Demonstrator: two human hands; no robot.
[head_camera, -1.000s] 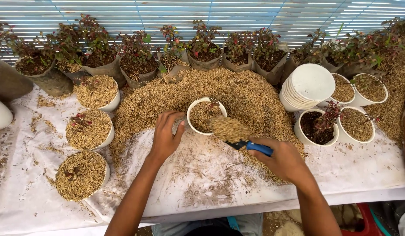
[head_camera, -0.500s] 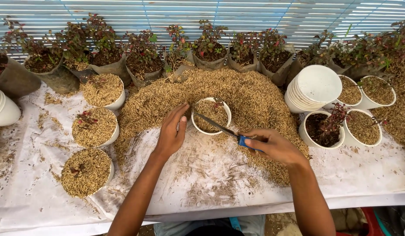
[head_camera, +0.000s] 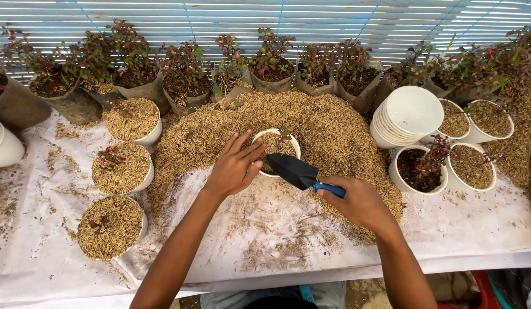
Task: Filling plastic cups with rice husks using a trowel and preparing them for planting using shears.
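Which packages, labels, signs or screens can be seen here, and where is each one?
None: no label, sign or screen shows. Only plain containers:
Stack of white pots, right of the husk heap.
Dark plant bags, in a row at the back.

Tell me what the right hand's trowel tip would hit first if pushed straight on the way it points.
Most likely the left hand: the trowel in the right hand points left, toward those fingers at the white pot. Depth is unclear.

A white-covered desk (head_camera: 288, 252) carries a husk heap (head_camera: 328, 126) beyond the grips, husk-filled white pots (head_camera: 122, 171) to their left, stacked empty pots (head_camera: 411, 111) to their right.
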